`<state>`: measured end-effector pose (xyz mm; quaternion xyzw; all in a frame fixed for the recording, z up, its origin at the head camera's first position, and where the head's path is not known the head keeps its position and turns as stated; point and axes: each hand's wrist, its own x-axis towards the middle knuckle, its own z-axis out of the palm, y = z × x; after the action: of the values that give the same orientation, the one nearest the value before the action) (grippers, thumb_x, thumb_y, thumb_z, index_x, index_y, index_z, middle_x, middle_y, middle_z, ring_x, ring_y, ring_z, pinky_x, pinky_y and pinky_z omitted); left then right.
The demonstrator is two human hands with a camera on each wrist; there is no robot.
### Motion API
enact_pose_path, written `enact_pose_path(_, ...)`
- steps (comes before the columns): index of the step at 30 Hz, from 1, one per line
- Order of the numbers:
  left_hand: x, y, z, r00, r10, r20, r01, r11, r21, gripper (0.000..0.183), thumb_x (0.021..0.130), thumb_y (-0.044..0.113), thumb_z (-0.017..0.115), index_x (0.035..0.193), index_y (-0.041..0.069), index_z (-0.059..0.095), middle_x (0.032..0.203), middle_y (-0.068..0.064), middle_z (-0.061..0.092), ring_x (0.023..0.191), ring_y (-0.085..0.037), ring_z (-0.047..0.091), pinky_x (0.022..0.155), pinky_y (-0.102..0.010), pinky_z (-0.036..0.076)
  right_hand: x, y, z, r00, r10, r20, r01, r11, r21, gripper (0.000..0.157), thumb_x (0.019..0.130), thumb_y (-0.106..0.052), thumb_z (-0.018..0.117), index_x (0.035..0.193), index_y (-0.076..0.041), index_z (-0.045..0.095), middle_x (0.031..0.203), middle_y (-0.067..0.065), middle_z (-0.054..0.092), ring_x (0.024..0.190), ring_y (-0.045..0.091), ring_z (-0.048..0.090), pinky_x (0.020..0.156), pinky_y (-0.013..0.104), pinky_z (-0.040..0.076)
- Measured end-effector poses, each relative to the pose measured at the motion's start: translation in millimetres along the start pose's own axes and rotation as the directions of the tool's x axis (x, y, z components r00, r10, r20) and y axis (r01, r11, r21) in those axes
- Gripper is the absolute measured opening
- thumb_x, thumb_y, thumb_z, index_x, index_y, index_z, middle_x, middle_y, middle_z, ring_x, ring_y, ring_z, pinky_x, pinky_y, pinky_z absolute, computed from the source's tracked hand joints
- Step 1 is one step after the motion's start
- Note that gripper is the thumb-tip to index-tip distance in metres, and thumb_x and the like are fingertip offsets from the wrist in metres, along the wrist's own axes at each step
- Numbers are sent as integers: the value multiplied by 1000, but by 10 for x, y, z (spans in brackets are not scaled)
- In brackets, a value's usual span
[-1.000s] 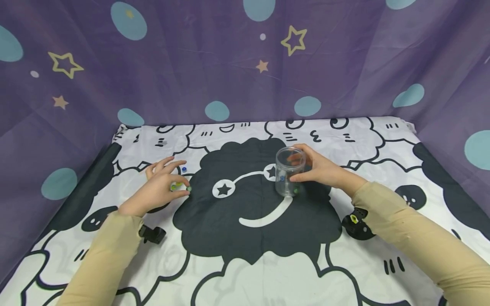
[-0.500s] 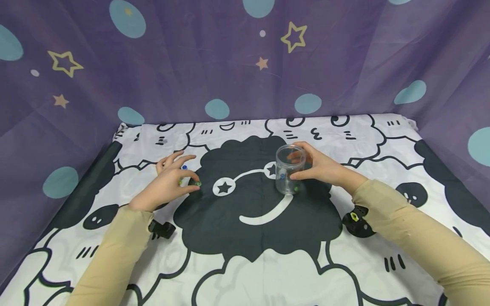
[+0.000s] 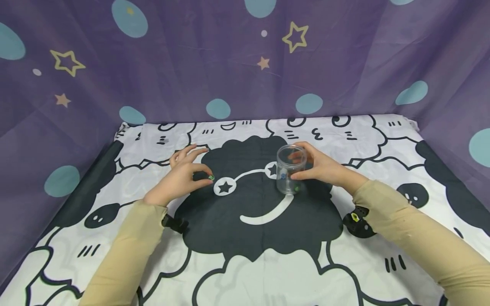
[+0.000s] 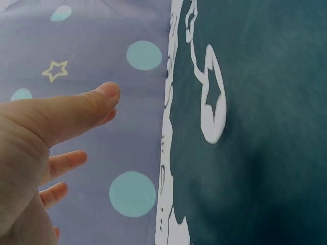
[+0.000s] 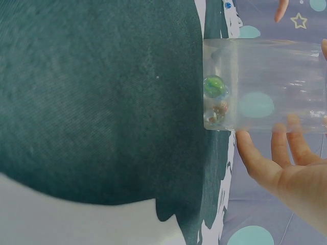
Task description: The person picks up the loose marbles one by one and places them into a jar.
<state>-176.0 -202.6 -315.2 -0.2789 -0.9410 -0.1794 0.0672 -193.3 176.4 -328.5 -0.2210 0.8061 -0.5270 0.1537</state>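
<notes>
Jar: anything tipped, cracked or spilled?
Nothing looks wrong with it. The clear jar stands upright, gripped by the right hand, marbles at its bottom, no visible crack. One loose blue marble lies on the cloth away from it; whether it spilled, I can't tell.

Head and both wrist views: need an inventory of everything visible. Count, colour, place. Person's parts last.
Jar: 1, clear, upright in the right hand
Marbles in the jar: several, exact count unclear; green, blue and reddish visible; at the bottom
Pinched marble: 1, green, between left hand thumb and finger
Tablecloth: 1, black and white cartoon print, under the work
Loose marble: 1, blue, on the tablecloth, top edge of the right wrist view
Curtain: purple with teal dots and stars, behind and at the sides
Wrist cameras: 2, black, one per wrist
Sleeves: 2, beige, on both arms
Hands: 2, bare, left and right
</notes>
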Motion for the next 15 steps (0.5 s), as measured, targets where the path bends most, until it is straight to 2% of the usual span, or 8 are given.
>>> enact_pose_path(15,151,157,16,999,47,-25,-47,999,-17,12,75,20,81,84,17,74,145,-16,40,140,-39,16,103,-64,5,-2,5,10,1000,5,-14,-5,1000,-3,77,80,-5,74,143,-9,29,135,22,47,128,38,43,98,53,41)
